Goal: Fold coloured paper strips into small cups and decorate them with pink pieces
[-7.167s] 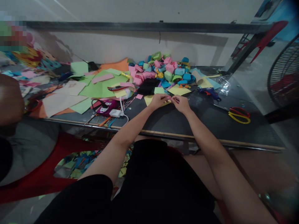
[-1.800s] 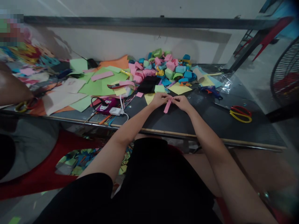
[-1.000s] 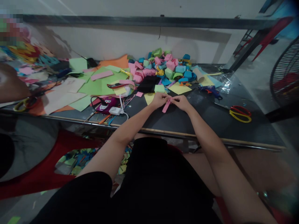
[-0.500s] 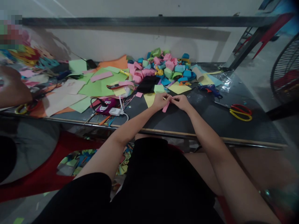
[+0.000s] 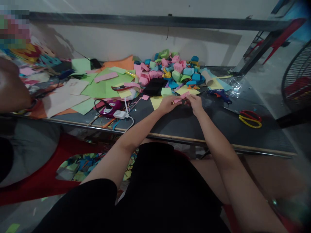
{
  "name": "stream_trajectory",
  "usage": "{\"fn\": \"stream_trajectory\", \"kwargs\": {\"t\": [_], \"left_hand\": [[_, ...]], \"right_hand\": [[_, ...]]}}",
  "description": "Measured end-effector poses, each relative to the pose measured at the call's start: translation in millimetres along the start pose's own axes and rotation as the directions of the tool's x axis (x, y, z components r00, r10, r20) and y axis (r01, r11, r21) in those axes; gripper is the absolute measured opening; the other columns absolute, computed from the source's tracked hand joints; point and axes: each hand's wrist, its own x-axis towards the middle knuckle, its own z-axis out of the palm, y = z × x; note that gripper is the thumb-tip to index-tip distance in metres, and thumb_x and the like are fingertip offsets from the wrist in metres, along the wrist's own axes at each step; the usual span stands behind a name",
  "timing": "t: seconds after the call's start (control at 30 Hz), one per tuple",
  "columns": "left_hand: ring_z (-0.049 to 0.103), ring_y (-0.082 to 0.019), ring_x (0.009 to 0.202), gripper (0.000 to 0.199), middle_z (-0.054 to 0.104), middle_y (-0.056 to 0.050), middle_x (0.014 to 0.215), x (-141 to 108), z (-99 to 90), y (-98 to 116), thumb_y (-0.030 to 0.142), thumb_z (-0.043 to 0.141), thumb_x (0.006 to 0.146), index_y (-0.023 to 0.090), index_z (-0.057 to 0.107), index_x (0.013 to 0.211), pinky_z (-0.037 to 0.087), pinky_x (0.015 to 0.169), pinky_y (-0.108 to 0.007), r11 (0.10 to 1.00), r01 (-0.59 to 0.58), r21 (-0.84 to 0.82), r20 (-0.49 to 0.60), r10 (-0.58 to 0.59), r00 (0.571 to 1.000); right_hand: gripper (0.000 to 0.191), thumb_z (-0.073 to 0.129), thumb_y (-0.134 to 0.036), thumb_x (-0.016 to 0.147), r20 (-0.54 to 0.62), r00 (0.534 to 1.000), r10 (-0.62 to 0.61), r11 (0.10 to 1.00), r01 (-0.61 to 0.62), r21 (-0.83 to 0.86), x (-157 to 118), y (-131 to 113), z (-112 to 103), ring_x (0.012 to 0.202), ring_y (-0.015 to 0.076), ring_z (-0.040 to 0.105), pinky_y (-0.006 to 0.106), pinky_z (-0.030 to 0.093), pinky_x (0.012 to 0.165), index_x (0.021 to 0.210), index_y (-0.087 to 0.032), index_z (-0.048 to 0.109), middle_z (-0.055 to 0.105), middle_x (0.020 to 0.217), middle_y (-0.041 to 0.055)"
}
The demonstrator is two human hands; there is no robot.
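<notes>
Between my two hands, above the dark tabletop (image 5: pixel 179 124), is a pink paper strip (image 5: pixel 184 95). My left hand (image 5: pixel 169 104) is closed on its left end, and my right hand (image 5: pixel 195 103) pinches the right end. The strip slants up to the right. Just behind my left hand lie a pale green paper piece (image 5: pixel 166 92) and a yellow sheet (image 5: pixel 156 102). Farther back rises a heap of small folded paper shapes (image 5: pixel 177 67) in pink, blue, green and yellow. My fingertips are partly hidden.
Red-and-yellow-handled scissors (image 5: pixel 250 119) and a blue glue gun (image 5: pixel 220 94) lie to the right. On the left are a purple power socket (image 5: pixel 111 108) with cables, green sheets (image 5: pixel 104 85) and a co-worker's arm (image 5: pixel 12 85). A fan (image 5: pixel 297 74) stands at far right.
The pink strip has turned from hanging down below my fingers to slanting up between my hands. My right hand has moved slightly right, away from the left one.
</notes>
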Motion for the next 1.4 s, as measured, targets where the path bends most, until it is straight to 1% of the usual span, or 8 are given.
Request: {"fn": "stream_trajectory", "kwargs": {"t": [0.13,0.3,0.47,0.7,0.83,1.07,1.2,1.4], "left_hand": [[0.073,-0.017,0.094,0.033,0.076,-0.012,0.119,1,-3.2,-4,0.036,0.069,0.095,0.019,0.072,0.123,0.058,0.072,-0.025,0.998,-0.064,-0.010,-0.021,0.064,0.998],[0.072,-0.015,0.095,0.023,0.078,-0.009,0.104,4,-7.5,-9,0.026,0.054,0.102,0.020,0.074,0.111,0.056,0.079,-0.027,0.993,-0.120,-0.009,0.022,0.120,0.992],[0.070,-0.016,0.088,0.021,0.077,-0.008,0.095,7,-4.7,-8,0.031,0.056,0.101,0.019,0.073,0.096,0.054,0.075,-0.026,0.999,-0.048,-0.022,0.115,0.051,0.992],[0.067,-0.012,0.072,0.037,0.078,-0.005,0.085,4,-1.3,2,0.051,0.060,0.095,0.018,0.074,0.086,0.054,0.067,-0.024,0.969,0.181,-0.171,0.006,-0.183,0.983],[0.065,-0.012,0.065,0.037,0.076,-0.003,0.076,3,-1.9,0,0.054,0.064,0.091,0.019,0.074,0.081,0.052,0.061,-0.024,0.957,0.220,-0.190,0.004,-0.224,0.975],[0.070,-0.013,0.069,0.026,0.078,-0.003,0.081,4,-2.7,-3,0.044,0.074,0.086,0.019,0.071,0.092,0.054,0.066,-0.026,0.940,0.257,-0.224,0.045,-0.254,0.966],[0.071,-0.014,0.072,0.038,0.080,-0.002,0.083,5,-3.0,-3,0.037,0.080,0.082,0.020,0.065,0.113,0.054,0.070,-0.026,0.932,0.286,-0.221,0.039,-0.285,0.958],[0.069,-0.015,0.075,0.015,0.079,-0.005,0.089,5,-1.7,-5,0.031,0.066,0.093,0.019,0.076,0.096,0.052,0.072,-0.028,0.988,0.146,-0.050,0.092,-0.141,0.986]], "right_hand": [[0.033,0.078,-0.048,0.079,-0.030,0.998,0.056,0.998,-0.055,0.039,-1,-4,0,0.053,0.0096,0.063,0.021,0.040,0.043,0.074,-0.018,0.068,0.074,0.083,0.0051],[0.034,0.078,-0.049,0.079,-0.039,0.997,0.061,0.998,-0.061,-0.002,0,-5,0,0.050,0.0084,0.061,0.020,0.037,0.042,0.071,-0.017,0.067,0.072,0.076,0.0036],[0.040,0.078,-0.055,0.076,0.021,1.000,-0.017,0.994,0.019,-0.110,-1,-3,2,0.049,0.0112,0.059,0.021,0.035,0.043,0.067,-0.018,0.067,0.063,0.058,-0.0002],[0.049,0.071,-0.067,0.075,0.112,0.985,-0.129,0.969,0.149,-0.199,-10,-7,2,0.051,0.0153,0.058,0.027,0.041,0.051,0.075,-0.019,0.072,0.059,0.053,0.0001],[0.052,0.067,-0.070,0.077,0.138,0.977,-0.164,0.948,0.194,-0.253,-14,-11,3,0.054,0.0161,0.058,0.029,0.044,0.055,0.078,-0.019,0.074,0.060,0.056,0.0009],[0.041,0.069,-0.059,0.079,0.115,0.970,-0.214,0.933,0.238,-0.269,-18,-15,3,0.055,0.0158,0.061,0.029,0.048,0.059,0.076,-0.019,0.075,0.064,0.059,0.0017],[0.035,0.070,-0.054,0.077,0.113,0.966,-0.232,0.939,0.253,-0.234,-18,-13,4,0.054,0.0148,0.060,0.029,0.049,0.059,0.073,-0.019,0.073,0.067,0.063,0.0022],[0.020,0.070,-0.038,0.071,0.167,0.962,-0.217,0.905,0.263,-0.334,-15,-6,2,0.058,0.0155,0.061,0.029,0.049,0.060,0.077,-0.018,0.072,0.070,0.067,0.0025]]}}
